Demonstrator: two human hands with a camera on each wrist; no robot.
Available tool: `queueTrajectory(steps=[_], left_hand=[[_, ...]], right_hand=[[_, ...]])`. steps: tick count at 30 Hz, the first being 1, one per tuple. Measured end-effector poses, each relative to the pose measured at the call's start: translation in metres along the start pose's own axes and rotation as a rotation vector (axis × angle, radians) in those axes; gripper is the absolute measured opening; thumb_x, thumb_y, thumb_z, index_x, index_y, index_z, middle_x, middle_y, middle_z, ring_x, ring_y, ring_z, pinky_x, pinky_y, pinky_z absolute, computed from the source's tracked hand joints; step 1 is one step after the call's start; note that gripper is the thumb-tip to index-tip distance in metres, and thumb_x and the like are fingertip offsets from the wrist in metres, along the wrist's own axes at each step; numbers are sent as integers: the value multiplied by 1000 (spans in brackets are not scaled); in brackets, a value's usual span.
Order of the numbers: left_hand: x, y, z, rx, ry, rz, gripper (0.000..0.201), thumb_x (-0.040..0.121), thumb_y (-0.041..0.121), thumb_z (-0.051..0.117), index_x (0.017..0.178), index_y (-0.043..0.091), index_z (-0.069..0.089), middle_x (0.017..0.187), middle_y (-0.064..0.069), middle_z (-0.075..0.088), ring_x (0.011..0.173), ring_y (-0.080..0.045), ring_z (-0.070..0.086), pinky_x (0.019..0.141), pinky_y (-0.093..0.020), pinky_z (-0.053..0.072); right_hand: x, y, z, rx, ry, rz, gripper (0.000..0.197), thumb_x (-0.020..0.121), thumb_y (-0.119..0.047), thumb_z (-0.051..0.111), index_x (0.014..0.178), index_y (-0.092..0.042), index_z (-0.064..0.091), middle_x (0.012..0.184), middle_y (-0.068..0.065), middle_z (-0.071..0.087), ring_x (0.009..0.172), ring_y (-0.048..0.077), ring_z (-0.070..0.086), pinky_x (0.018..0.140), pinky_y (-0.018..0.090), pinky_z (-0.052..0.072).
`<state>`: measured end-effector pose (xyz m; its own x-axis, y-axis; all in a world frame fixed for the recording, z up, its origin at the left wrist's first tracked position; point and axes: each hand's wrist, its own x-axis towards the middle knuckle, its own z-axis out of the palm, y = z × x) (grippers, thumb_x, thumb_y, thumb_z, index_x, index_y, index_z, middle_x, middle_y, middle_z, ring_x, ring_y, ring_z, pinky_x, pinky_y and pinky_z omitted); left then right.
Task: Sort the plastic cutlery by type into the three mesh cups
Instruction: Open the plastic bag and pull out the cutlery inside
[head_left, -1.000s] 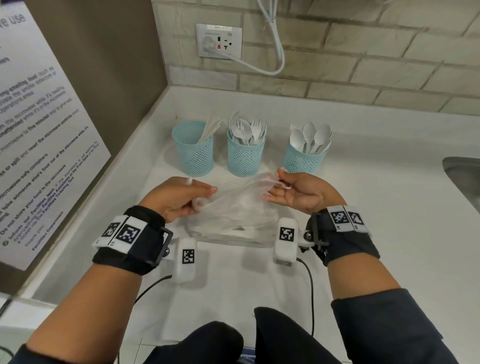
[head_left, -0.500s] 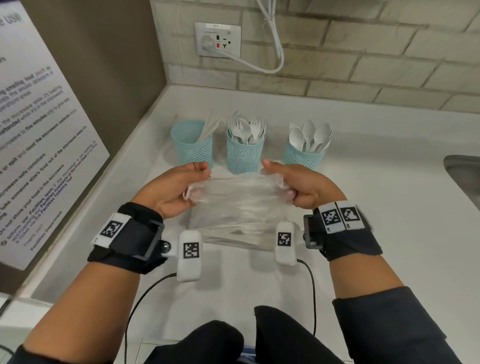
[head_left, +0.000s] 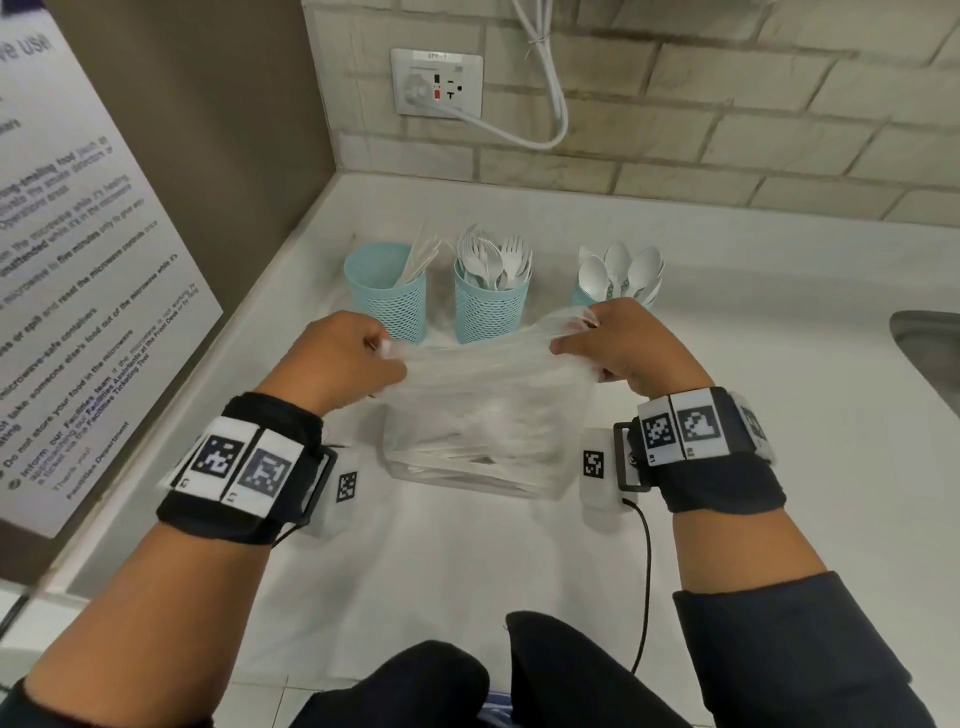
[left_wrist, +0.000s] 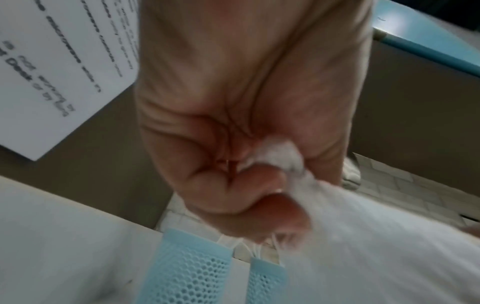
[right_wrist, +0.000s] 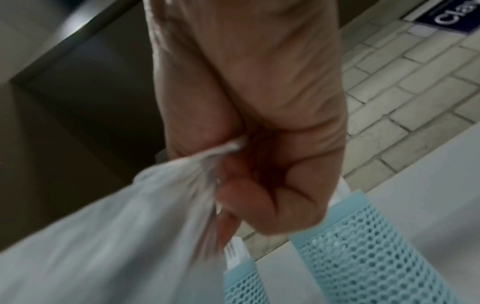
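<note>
Both hands hold a clear plastic bag (head_left: 483, 415) of white cutlery stretched between them above the counter. My left hand (head_left: 358, 358) grips its left top edge in a fist; the bag (left_wrist: 363, 236) bunches out of that fist (left_wrist: 246, 185). My right hand (head_left: 608, 343) grips the right top edge, with the bag (right_wrist: 116, 236) pulled taut from those curled fingers (right_wrist: 259, 195). Behind the bag stand three light-blue mesh cups: the left cup (head_left: 387, 296) with a few knives, the middle cup (head_left: 491, 306) with forks, and the right cup (head_left: 584, 296) with spoons, partly hidden by my right hand.
The white counter (head_left: 779, 415) meets a brick wall with a socket (head_left: 436, 80) and white cable behind. A brown panel with a notice (head_left: 78, 260) closes the left side. A sink edge (head_left: 930, 353) shows at the right. A black cable (head_left: 644, 571) hangs from my right wrist.
Both hands have closed into fists on the bag's top edge, lifted it and pulled it taut. They moved further apart and toward the cups.
</note>
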<state>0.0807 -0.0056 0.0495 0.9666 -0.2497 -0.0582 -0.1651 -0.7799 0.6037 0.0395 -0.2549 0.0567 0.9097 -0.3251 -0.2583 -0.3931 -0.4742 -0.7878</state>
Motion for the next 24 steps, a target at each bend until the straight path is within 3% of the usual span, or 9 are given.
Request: queueTrajectory(steps=[2, 7, 10, 13, 16, 19, 21, 23, 24], left_hand=[[0, -3, -4, -8, 22, -53, 13, 74, 16, 71, 72, 12, 58, 68, 1, 54, 61, -12, 48, 59, -23, 38], [-2, -5, -11, -13, -58, -76, 21, 73, 11, 74, 67, 20, 56, 69, 3, 52, 62, -12, 47, 56, -21, 38], [-4, 2, -9, -44, -79, -29, 17, 73, 14, 76, 68, 17, 61, 67, 2, 58, 63, -14, 52, 58, -20, 42], [-8, 13, -6, -427, -194, -122, 18, 81, 25, 70, 75, 9, 67, 71, -4, 68, 57, -6, 60, 62, -17, 53], [-8, 14, -7, -734, -260, -208, 13, 86, 19, 61, 81, 8, 64, 70, 1, 71, 55, 1, 63, 59, -13, 55], [-7, 6, -8, -1015, -257, -303, 12, 87, 15, 58, 83, 6, 63, 69, 2, 72, 60, -1, 66, 57, -14, 55], [-5, 1, -8, -1244, -263, -407, 11, 76, 18, 70, 75, 7, 67, 70, -2, 71, 62, -6, 68, 56, -20, 57], [-5, -4, -7, -1440, -327, -458, 34, 39, 16, 92, 65, 8, 72, 74, -6, 70, 67, -14, 70, 57, -28, 58], [-5, -7, -5, -1501, -357, -455, 47, 22, 14, 95, 63, 6, 73, 75, -8, 70, 69, -16, 70, 58, -31, 59]], right_hand=[[0, 3, -5, -15, -14, 18, 29, 80, -9, 70, 64, -9, 46, 59, 6, 42, 53, 16, 42, 50, 22, 41], [-2, 7, -10, 19, 64, 35, 15, 79, 1, 66, 72, -4, 53, 61, 7, 49, 52, 14, 49, 45, 19, 49], [-2, 5, -7, 109, -8, -2, 13, 77, 5, 66, 80, -4, 58, 65, 13, 51, 49, 17, 54, 54, 24, 55], [-4, 2, -10, 263, -136, -7, 10, 78, -4, 71, 81, -1, 62, 61, 6, 63, 49, 9, 59, 53, 19, 54], [-4, 8, -14, 438, -191, -7, 8, 85, -2, 62, 78, -3, 60, 59, 3, 64, 43, 6, 52, 44, 15, 45], [-2, 16, -17, 645, -235, 75, 17, 92, 2, 49, 80, -7, 57, 59, 1, 66, 43, 4, 57, 46, 16, 50], [-1, 23, -17, 803, -276, 159, 18, 94, -1, 45, 85, -10, 57, 62, -3, 70, 55, 3, 67, 51, 21, 56], [0, 31, -13, 959, -291, 222, 20, 95, -3, 41, 87, -12, 57, 64, -5, 71, 60, 4, 69, 53, 26, 58], [0, 35, -11, 1026, -279, 253, 20, 96, -4, 40, 86, -12, 56, 63, -5, 71, 59, 5, 69, 52, 27, 58]])
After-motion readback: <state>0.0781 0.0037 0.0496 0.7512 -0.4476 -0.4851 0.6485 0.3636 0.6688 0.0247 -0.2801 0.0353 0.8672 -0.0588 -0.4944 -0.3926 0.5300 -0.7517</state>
